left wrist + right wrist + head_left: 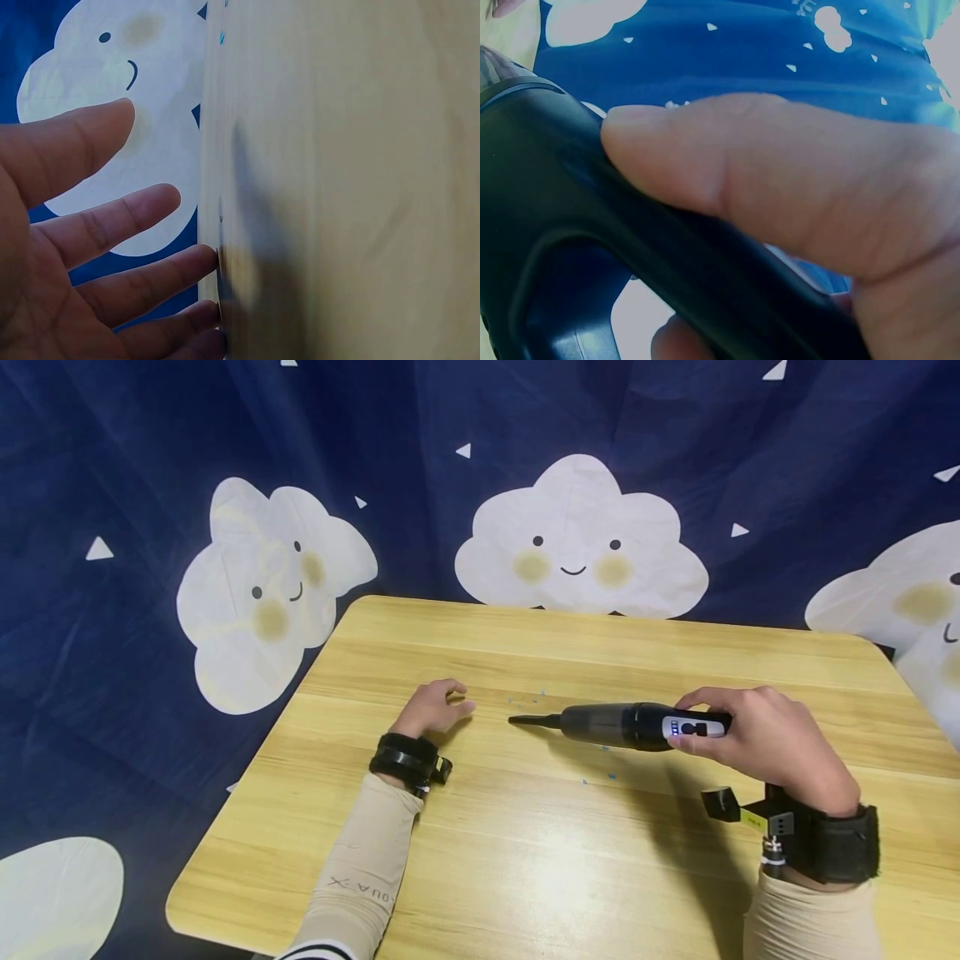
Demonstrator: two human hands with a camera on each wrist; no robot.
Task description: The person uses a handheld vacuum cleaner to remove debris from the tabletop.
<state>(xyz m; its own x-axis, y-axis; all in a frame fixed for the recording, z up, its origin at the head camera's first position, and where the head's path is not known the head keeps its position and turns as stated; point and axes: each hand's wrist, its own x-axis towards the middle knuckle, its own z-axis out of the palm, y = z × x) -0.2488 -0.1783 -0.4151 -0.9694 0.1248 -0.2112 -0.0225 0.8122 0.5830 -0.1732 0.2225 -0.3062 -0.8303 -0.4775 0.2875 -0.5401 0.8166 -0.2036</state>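
My right hand (pixel 776 739) grips the handle of a black handheld vacuum cleaner (pixel 596 723) above the table. Its narrow nozzle (pixel 536 721) points left, and a lit display shows on the handle. In the right wrist view, the thumb (pixel 705 154) lies along the dark handle (pixel 727 274); most of the other fingers are hidden. Several tiny blue scraps (pixel 612 776) lie on the wood around the nozzle and below the vacuum's body. Left of the nozzle tip, my left hand (pixel 432 706) holds nothing. Its fingers (pixel 142 285) are loosely spread, the lower fingertips at the tabletop.
The light wooden table (pixel 480 885) has rounded corners. Behind it and along its left side hangs a dark blue curtain (pixel 405 410) with smiling white clouds. A black strap with a small camera (pixel 408 760) sits on each wrist.
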